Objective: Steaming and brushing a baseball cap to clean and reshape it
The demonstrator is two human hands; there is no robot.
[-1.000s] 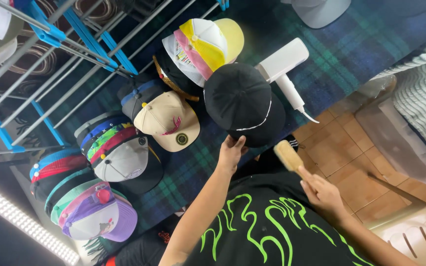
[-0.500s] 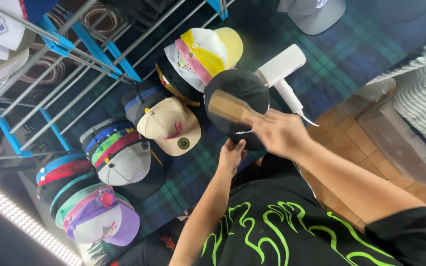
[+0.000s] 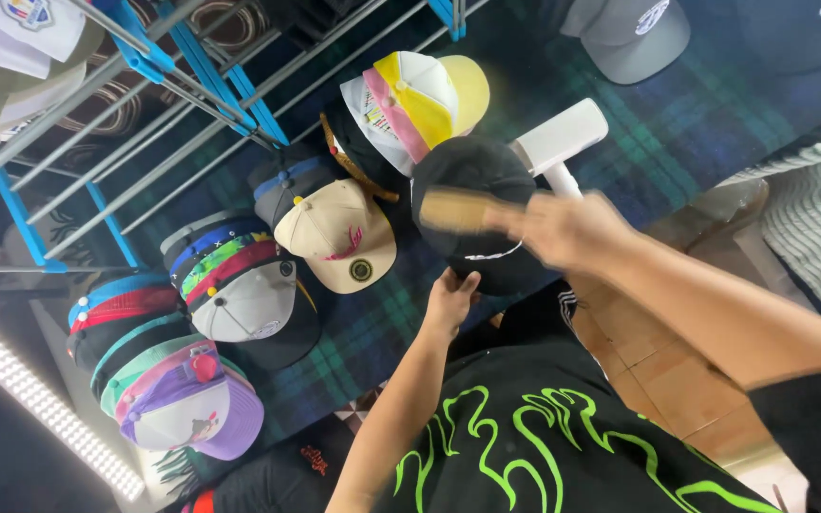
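Black cap (image 3: 472,204): on plaid counter (image 3: 715,114), near edge held by left hand (image 3: 450,302), grip clamped on brim. Wooden brush (image 3: 458,209): over crown, motion-blurred; right hand (image 3: 563,230) closed on handle, fingers indistinct. White tool (image 3: 563,142): partly hidden behind.

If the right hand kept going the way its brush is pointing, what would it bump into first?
The right hand points its wooden brush leftward across the black cap. Beyond that cap, the beige cap looks first in line, though motion blur and depth leave this uncertain.
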